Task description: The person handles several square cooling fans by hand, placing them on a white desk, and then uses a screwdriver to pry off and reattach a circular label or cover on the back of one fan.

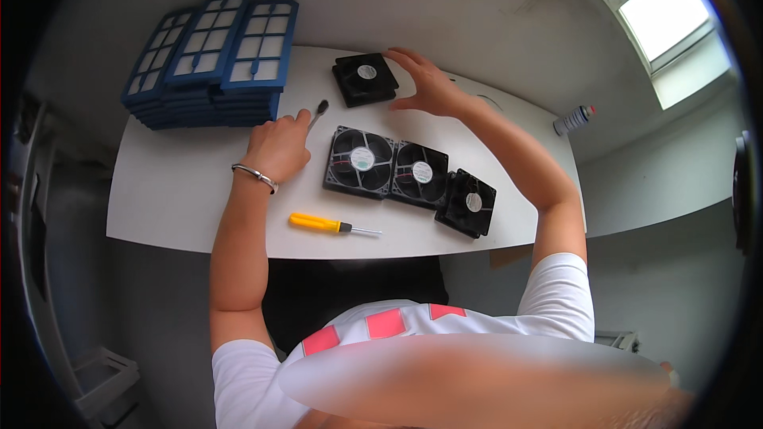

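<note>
My left hand [278, 147] is closed around the handle of a small dark-tipped brush [320, 110], whose head points away from me. Beyond it, a square black fan [350, 89] with a round pale label lies flat near the table's back edge. My right hand [433, 83] is beside that fan's right side, thumb and fingers spread apart; whether a fingertip touches the frame I cannot tell. Closer to me, three more black fans [340, 183], [421, 195], [469, 222] form a slanting row. In front of the row is a yellow-handled screwdriver [318, 223].
Stacked blue-framed filter panels [207, 83] with white cells fill the back left of the white table [175, 191]. A spray can [572, 121] with a red top is at the far right edge. Walls stand behind, with a window [664, 12] upper right.
</note>
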{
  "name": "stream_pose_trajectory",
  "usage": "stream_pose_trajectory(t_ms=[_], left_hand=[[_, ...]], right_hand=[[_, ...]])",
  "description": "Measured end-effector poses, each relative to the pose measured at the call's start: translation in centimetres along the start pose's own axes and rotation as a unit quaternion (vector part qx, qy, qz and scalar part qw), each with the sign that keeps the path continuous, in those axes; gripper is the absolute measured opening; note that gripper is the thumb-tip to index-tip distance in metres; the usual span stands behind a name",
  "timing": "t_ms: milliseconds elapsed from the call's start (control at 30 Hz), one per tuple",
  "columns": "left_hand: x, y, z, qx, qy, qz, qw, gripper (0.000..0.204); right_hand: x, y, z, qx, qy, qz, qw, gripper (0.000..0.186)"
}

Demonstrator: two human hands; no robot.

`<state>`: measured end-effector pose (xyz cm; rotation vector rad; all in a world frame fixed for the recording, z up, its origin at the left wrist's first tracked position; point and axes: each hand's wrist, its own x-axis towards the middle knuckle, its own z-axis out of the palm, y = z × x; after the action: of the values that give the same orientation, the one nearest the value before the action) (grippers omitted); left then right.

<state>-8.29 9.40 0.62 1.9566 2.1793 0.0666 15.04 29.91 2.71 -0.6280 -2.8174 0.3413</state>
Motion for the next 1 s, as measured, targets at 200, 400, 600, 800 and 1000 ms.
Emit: stream_pose_trajectory(t_ms=[200, 400, 600, 800, 1000], left_hand=[[0.9, 0.3, 0.8, -0.023, 0.028, -0.002, 0.999, 0.035], [1.1, 0.0, 1.4, -0.022, 0.040, -0.005, 0.999, 0.034], [1.6, 0.1, 1.7, -0.002, 0.051, -0.011, 0.999, 0.033], [1.4, -0.1, 1.9, -0.017, 0.067, -0.003, 0.998, 0.034], [1.0, 0.0, 2.0, -0.014, 0.065, -0.006, 0.998, 0.036]], right_hand=[[4.7, 1.1, 1.2, 0.011, -0.111, 0.022, 0.994, 0.111], [3.4, 1.0, 3.0, -0.045, -0.085, 0.071, 0.993, 0.113], [-1.0, -0.3, 2.0, -0.054, -0.063, 0.073, 0.994, 0.109], [-2.9, -2.7, -0.1, -0.118, 0.046, 0.084, 0.988, 0.105], [-5.1, -6.6, -1.4, -0.048, 0.034, 0.029, 0.998, 0.105]])
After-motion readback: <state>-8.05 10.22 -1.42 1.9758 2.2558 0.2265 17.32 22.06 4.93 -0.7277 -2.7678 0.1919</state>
